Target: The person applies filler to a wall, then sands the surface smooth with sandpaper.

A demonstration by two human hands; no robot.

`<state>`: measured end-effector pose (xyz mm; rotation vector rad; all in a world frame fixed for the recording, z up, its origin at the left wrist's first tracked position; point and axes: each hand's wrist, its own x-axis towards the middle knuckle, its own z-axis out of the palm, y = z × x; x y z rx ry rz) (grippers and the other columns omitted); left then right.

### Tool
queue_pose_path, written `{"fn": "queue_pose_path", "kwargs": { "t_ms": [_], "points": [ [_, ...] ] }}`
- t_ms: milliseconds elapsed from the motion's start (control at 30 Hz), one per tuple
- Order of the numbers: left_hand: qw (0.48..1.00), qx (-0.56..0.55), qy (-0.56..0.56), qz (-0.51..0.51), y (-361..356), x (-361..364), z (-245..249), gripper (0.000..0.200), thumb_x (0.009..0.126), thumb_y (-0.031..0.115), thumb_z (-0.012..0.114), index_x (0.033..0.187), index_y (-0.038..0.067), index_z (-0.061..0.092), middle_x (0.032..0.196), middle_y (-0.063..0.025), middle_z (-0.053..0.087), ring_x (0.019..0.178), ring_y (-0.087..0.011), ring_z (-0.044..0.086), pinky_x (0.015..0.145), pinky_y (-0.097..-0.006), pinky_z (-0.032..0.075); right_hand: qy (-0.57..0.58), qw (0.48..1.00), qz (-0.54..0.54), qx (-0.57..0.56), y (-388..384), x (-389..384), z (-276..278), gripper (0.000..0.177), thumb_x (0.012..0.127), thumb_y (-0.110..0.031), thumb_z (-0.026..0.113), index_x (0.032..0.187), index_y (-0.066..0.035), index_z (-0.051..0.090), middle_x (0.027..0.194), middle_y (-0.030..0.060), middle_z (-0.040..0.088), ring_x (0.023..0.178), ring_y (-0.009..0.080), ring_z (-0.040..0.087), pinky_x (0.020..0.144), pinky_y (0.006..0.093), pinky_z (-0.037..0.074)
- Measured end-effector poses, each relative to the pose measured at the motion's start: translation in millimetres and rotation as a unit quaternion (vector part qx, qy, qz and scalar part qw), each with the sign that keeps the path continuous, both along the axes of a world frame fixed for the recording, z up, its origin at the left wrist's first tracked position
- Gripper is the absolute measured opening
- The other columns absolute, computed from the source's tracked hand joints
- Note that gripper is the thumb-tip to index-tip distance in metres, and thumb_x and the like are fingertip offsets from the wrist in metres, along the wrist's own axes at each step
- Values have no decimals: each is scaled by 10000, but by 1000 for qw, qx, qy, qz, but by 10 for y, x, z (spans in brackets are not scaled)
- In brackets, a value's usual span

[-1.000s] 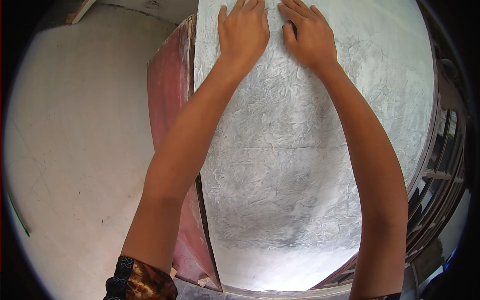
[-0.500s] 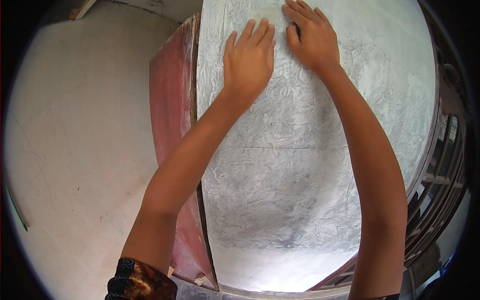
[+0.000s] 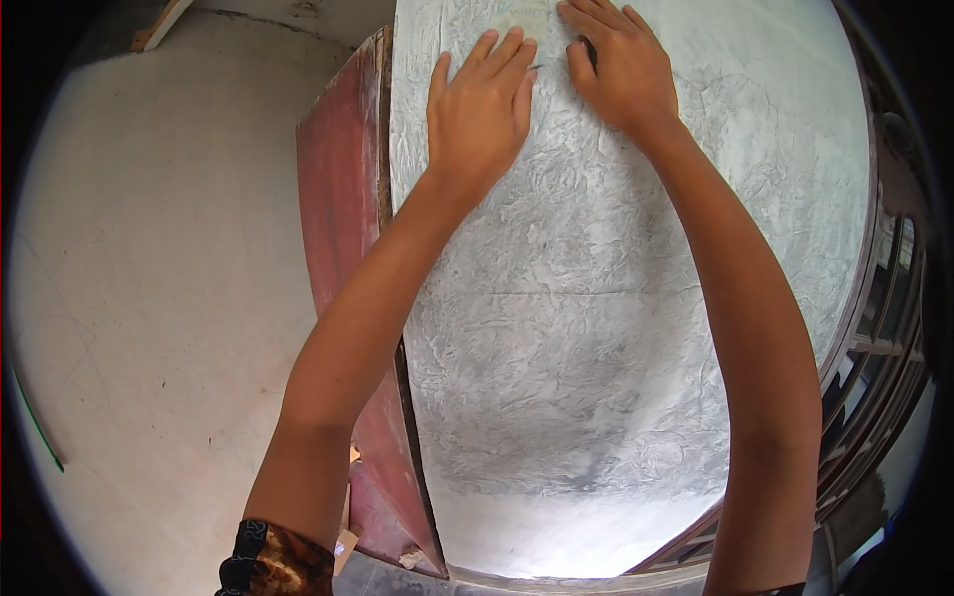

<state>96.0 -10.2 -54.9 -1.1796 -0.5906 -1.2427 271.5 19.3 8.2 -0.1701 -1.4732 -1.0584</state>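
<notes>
A tall surface point(image 3: 556, 377) covered in a whitish-grey, wrinkled layer fills the middle of the head view. My left hand point(image 3: 480, 109) lies on its upper part, fingers stretched out and slightly spread, thumb to the right. Close by on the right, my right hand point(image 3: 626, 74) rests on the same layer with its fingers extended toward the top edge of the view. A small dark patch shows between its thumb and fingers. Faint lettering point(image 3: 517, 12) is visible on the surface above the left hand. A straight crease runs across the layer below both hands.
Along the left side of the whitish surface stands a worn red board point(image 3: 343, 189) with a dark edge. Beyond it is a pale wall point(image 3: 159, 268). A dark slatted frame point(image 3: 879, 338) curves along the right. A green strip point(image 3: 38, 422) shows at far left.
My left hand has slid a little left and slightly down, its thumb now further from the fingers. My right hand stays nearly in place. The view has shifted slightly.
</notes>
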Motion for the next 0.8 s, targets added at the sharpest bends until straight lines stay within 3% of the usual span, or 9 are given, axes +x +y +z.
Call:
{"fn": "queue_pose_path", "kwargs": {
  "t_ms": [133, 200, 233, 300, 367, 467, 567, 667, 800],
  "points": [
    [999, -43, -1, -26, -43, -19, 634, 302, 996, 181, 631, 1273, 96, 718, 1367, -79, 683, 1359, -288, 570, 1134, -610, 376, 3, 1000, -12, -11, -3, -30, -1, 426, 880, -64, 557, 1275, 54, 664, 1428, 218, 614, 1387, 367, 533, 1201, 498, 373],
    [999, -23, -14, -17, -27, 23, 687, 366, 1075, 178, 486, 1309, -39, 667, 1419, -208, 623, 1371, -389, 539, 1151, -552, 385, 3, 1000, -12, -7, -11, -20, 1, 424, 881, -64, 557, 1275, 54, 664, 1429, 217, 614, 1390, 365, 530, 1204, 497, 370],
    [999, -24, -16, -18, 27, 34, 549, 366, 1075, 178, 486, 1309, -39, 667, 1419, -208, 623, 1371, -389, 539, 1151, -552, 385, 0, 1000, -8, -5, -11, -22, -12, 422, 883, -64, 557, 1274, 53, 665, 1430, 216, 613, 1393, 364, 528, 1206, 496, 368],
    [999, 14, -6, -40, 116, 60, 113, 313, 1001, 185, 617, 1285, 91, 707, 1382, -78, 672, 1367, -290, 559, 1135, -623, 365, -1, 1000, -10, -4, -14, -20, -3, 422, 883, -63, 556, 1274, 53, 665, 1431, 216, 613, 1394, 364, 527, 1206, 497, 368],
    [1000, 1, -8, -25, 65, 47, -22, 317, 1001, 181, 616, 1292, 91, 703, 1395, -78, 664, 1371, -291, 556, 1140, -620, 362, 3, 1000, -9, -7, -14, -24, -13, 423, 883, -62, 555, 1275, 53, 665, 1431, 216, 613, 1394, 363, 527, 1207, 498, 367],
    [1000, 3, -7, -14, 30, 46, 349, 334, 998, 160, 617, 1316, 92, 689, 1428, -75, 644, 1388, -285, 545, 1155, -612, 349, 2, 1000, -8, -8, -25, -28, -9, 424, 879, -61, 554, 1271, 54, 665, 1426, 220, 615, 1388, 368, 531, 1201, 501, 372],
    [999, -5, -8, -30, 5, 68, 735, 374, 1076, 185, 481, 1329, -28, 656, 1434, -204, 613, 1372, -400, 533, 1158, -564, 372, -4, 1000, -2, -5, -27, -21, -20, 423, 873, -60, 556, 1263, 59, 666, 1419, 222, 619, 1382, 373, 535, 1194, 504, 379],
    [999, -12, 3, -35, 34, 83, 375, 318, 998, 160, 612, 1297, 91, 695, 1393, -77, 663, 1360, -285, 566, 1142, -616, 358, 1, 1000, -7, -2, -17, -18, -6, 421, 870, -65, 559, 1257, 61, 667, 1412, 223, 623, 1381, 375, 534, 1189, 505, 383],
    [1000, 15, -12, -20, 91, 107, -70, 300, 993, 156, 612, 1271, 82, 696, 1321, -82, 690, 1312, -291, 590, 1112, -614, 383, -1, 1000, 2, -4, 9, -4, 1, 425, 868, -73, 561, 1258, 60, 667, 1419, 220, 619, 1388, 372, 528, 1192, 506, 381]
  ]
}}
